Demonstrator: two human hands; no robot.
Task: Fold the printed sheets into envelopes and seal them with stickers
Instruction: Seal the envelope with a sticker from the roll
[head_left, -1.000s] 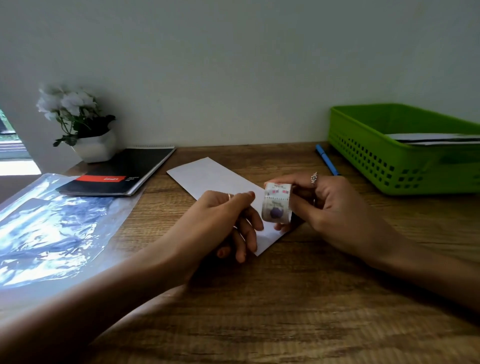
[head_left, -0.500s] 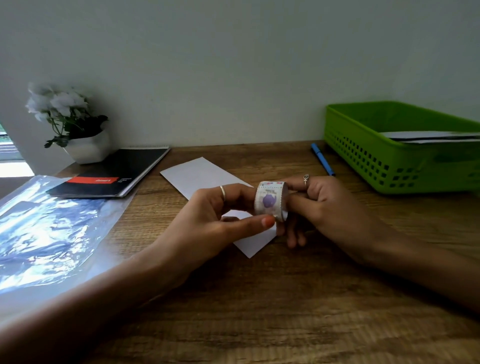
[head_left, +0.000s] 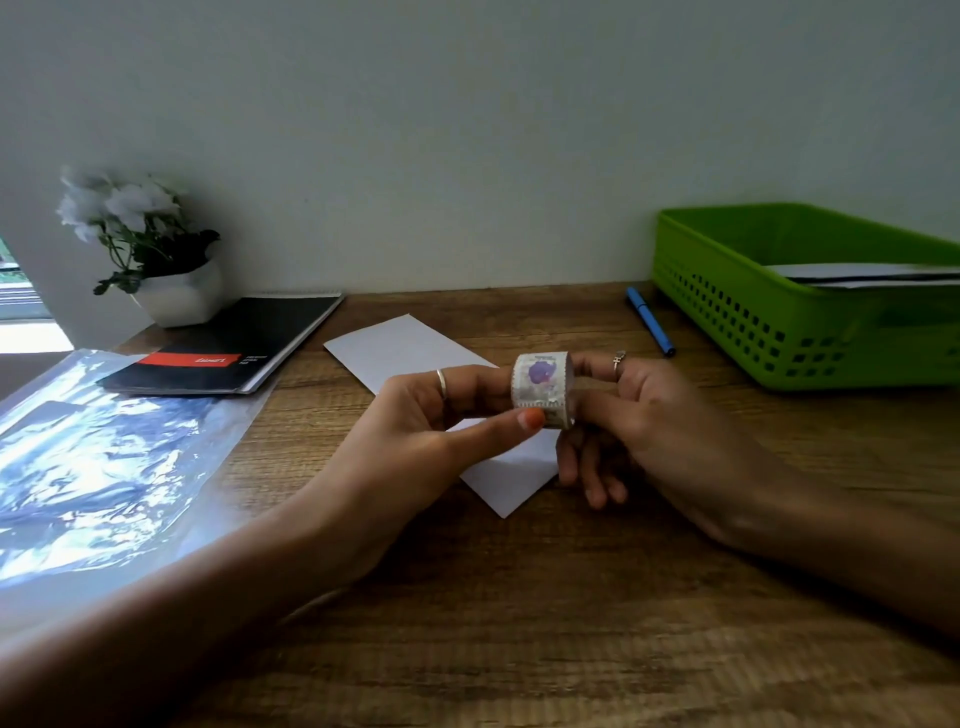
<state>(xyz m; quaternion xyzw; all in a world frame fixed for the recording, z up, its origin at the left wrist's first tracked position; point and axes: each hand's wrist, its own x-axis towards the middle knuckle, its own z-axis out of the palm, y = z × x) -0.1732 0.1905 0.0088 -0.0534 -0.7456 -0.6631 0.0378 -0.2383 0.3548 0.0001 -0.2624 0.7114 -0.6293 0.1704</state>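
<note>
A small roll of stickers (head_left: 542, 387) with a purple print is held up above the wooden table between both hands. My right hand (head_left: 644, 426) grips the roll from the right side with thumb and fingers. My left hand (head_left: 415, 431) pinches the roll's front face, thumb below and forefinger on top. Beneath the hands lies a folded white sheet (head_left: 400, 353), slanting from back left to front right, partly hidden by the fingers.
A green basket (head_left: 727, 312) holding white papers stands at the back right, with a blue pen (head_left: 649, 319) beside it. A black notebook (head_left: 234, 348) and a potted white flower (head_left: 150, 249) sit back left. A shiny plastic sleeve (head_left: 104, 457) covers the left side.
Both hands lifted the sticker roll a little off the sheet. My left hand came up from the sheet and now pinches the roll's front.
</note>
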